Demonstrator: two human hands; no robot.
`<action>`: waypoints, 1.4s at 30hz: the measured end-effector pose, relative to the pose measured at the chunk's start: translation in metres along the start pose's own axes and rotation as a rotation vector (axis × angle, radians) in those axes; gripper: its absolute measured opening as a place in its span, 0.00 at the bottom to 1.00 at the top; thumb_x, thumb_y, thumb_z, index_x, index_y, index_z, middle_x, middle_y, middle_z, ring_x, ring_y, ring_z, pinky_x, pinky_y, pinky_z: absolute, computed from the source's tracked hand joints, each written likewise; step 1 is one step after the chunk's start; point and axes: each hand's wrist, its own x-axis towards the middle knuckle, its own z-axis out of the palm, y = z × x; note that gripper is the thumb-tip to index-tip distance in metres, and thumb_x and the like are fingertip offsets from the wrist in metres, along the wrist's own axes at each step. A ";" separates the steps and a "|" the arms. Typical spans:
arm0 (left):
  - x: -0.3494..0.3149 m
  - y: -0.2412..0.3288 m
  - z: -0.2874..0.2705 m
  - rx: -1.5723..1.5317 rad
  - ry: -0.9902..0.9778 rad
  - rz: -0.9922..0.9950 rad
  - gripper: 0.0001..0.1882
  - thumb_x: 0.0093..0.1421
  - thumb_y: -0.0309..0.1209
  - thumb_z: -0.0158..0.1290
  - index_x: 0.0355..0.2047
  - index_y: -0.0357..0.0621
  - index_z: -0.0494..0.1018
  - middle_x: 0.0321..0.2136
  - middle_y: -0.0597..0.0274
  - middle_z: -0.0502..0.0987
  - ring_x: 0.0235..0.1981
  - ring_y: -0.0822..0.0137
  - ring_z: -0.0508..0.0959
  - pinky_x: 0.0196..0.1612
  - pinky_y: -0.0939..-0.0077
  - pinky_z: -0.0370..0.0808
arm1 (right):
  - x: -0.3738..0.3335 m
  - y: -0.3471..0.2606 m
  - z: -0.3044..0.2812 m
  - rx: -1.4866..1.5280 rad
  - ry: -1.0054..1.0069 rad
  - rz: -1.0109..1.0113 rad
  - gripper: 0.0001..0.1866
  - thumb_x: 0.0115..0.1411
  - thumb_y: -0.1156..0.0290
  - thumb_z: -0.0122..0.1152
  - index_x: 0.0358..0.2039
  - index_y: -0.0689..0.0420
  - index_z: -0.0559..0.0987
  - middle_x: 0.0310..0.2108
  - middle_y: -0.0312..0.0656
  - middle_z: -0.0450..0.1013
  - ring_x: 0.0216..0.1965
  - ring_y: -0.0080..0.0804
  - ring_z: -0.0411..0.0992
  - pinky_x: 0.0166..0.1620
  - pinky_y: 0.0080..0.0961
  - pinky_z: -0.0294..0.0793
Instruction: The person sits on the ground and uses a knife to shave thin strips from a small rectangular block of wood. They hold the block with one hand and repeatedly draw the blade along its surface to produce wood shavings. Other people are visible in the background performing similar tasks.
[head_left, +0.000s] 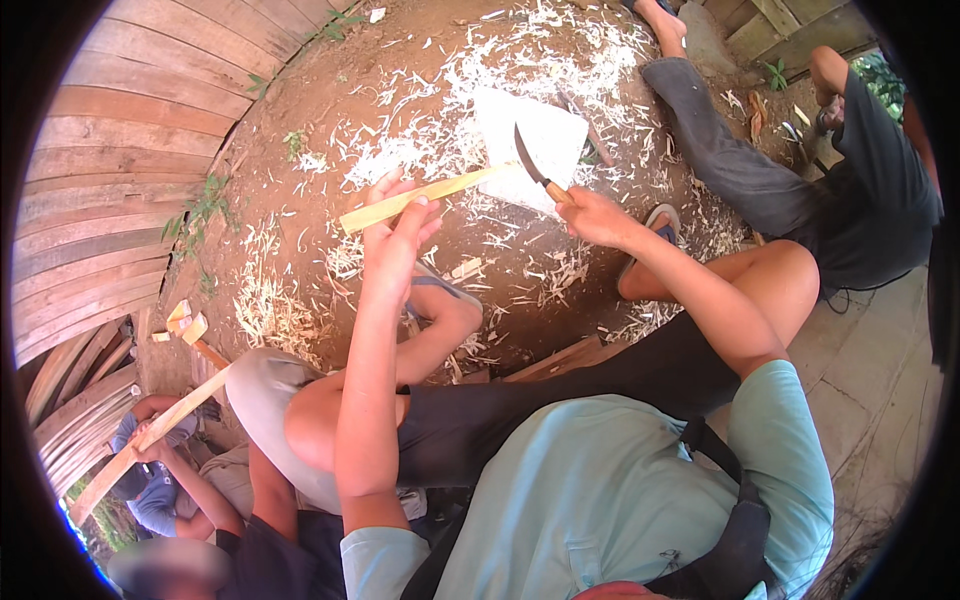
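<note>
My left hand (398,235) is closed around a flat, pale yellow strip of wood (462,184), thumb on its near side. The strip is wider at its left end and narrows toward the right. In my right hand (592,218) is a knife (529,157) with a dark curved blade and a light wooden handle. Its blade points up and left, close to the strip's narrow end. Whether blade and strip touch, I cannot tell. Both hands are raised in front of my bent knees, over ground strewn with shavings.
Pale wood shavings (272,300) cover much of the dirt floor around a white sheet (505,120). A plank wall (130,150) stands at left. Lower left, another person grips a long board (150,435). At right, someone's dark-trousered leg (725,145) stretches out.
</note>
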 end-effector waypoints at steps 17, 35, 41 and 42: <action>0.013 -0.015 -0.017 0.253 0.232 0.311 0.07 0.53 0.27 0.61 0.28 0.35 0.77 0.22 0.69 0.74 0.23 0.79 0.70 0.25 0.85 0.66 | -0.015 -0.026 -0.019 -0.046 0.316 -0.201 0.19 0.63 0.57 0.46 0.40 0.63 0.65 0.28 0.56 0.73 0.33 0.55 0.73 0.38 0.47 0.69; -0.002 -0.010 0.004 0.249 0.324 0.273 0.09 0.55 0.28 0.60 0.29 0.32 0.77 0.21 0.65 0.76 0.23 0.78 0.74 0.27 0.85 0.72 | -0.025 -0.020 -0.004 0.203 0.614 -0.233 0.18 0.65 0.59 0.42 0.42 0.63 0.67 0.39 0.54 0.69 0.37 0.43 0.70 0.39 0.37 0.69; -0.007 -0.022 0.000 0.257 0.206 0.416 0.06 0.57 0.25 0.57 0.30 0.33 0.76 0.25 0.63 0.76 0.24 0.79 0.72 0.27 0.85 0.69 | -0.008 0.005 -0.003 -0.314 0.201 -0.113 0.17 0.63 0.59 0.45 0.38 0.62 0.70 0.26 0.58 0.73 0.33 0.55 0.73 0.38 0.47 0.70; -0.007 -0.022 0.000 0.280 0.198 0.398 0.05 0.57 0.25 0.57 0.31 0.34 0.75 0.25 0.63 0.76 0.24 0.79 0.72 0.27 0.85 0.69 | -0.013 0.001 -0.010 -0.274 0.234 -0.145 0.16 0.62 0.60 0.45 0.37 0.62 0.70 0.24 0.55 0.73 0.30 0.54 0.73 0.35 0.47 0.71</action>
